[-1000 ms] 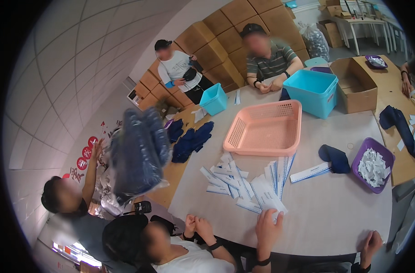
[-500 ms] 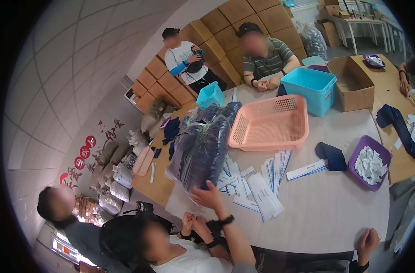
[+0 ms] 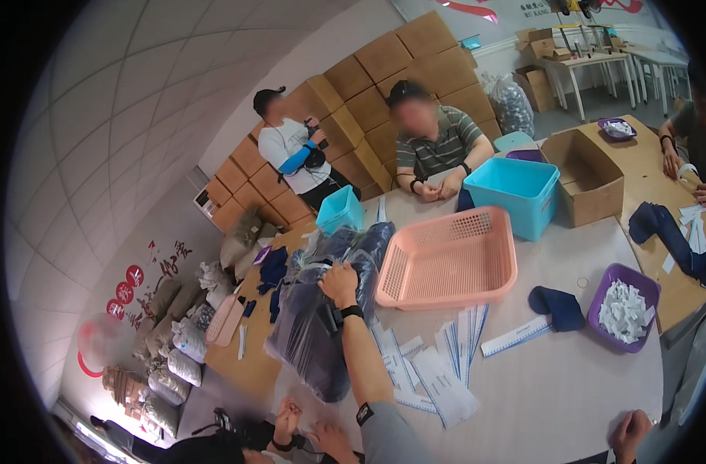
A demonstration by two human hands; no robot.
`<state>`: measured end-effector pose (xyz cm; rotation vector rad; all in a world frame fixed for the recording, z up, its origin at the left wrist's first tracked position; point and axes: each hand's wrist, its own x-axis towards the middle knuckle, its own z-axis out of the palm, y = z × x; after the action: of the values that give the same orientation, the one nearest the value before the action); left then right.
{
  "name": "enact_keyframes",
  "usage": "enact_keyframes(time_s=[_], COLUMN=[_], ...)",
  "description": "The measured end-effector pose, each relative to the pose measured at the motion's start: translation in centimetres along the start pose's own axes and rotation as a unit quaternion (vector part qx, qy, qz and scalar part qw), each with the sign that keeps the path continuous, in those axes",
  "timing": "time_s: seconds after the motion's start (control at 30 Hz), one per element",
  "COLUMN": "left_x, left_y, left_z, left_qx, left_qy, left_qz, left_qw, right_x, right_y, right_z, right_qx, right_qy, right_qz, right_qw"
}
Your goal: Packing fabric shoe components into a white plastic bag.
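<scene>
A stack of brown cardboard cartons (image 3: 415,69) rises against the far wall, behind two other people at the back of the room. In front of them spreads the wide pale round counter (image 3: 569,387), which carries nearly everything else. At its left edge lies the big clear plastic bag stuffed with dark navy fabric (image 3: 322,317), slumped partly over the rim toward the adjoining wooden bench (image 3: 245,363). Just right of the bag, touching it, sits the salmon-pink perforated plastic basket (image 3: 450,259); behind that stands a turquoise plastic bin (image 3: 511,193), and beside that an open brown cardboard box (image 3: 589,174). A smaller turquoise tub (image 3: 339,210) stands at the far end of the bag.

The left hand (image 3: 339,284) reaches up along an outstretched forearm with a black wristband and presses onto the top of the bag; its fingers curl tightly into the plastic, gripping a fold of it. The right hand (image 3: 630,433) rests low at the counter's near right edge, loosely fisted, with nothing visibly in it.

Smaller pieces: a purple plastic tray of white paper slips (image 3: 624,305), a folded navy cloth (image 3: 555,307) just left of it, and a fan of white and blue paper labels (image 3: 438,363) scattered between the bag and the forearm.
</scene>
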<state>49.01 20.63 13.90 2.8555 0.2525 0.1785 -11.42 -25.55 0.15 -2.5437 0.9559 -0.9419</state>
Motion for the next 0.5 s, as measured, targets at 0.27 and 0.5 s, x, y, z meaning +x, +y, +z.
enact_keyframes(time_s=[0.27, 0.5], left_x=[-10.1, -7.8], left_y=[-35.3, -38.4], left_z=[0.3, 1.4], left_qx=[-0.716, -0.699], left_qy=[-0.374, -0.447], left_qz=[-0.095, -0.186], left_qw=[0.582, 0.527], right_x=[0.2, -0.8], right_y=[-0.1, 4.4], right_z=[1.1, 1.3], right_qx=[0.018, 0.039], right_qy=[-0.010, -0.032], right_qz=[0.007, 0.017], right_qw=[1.000, 0.999])
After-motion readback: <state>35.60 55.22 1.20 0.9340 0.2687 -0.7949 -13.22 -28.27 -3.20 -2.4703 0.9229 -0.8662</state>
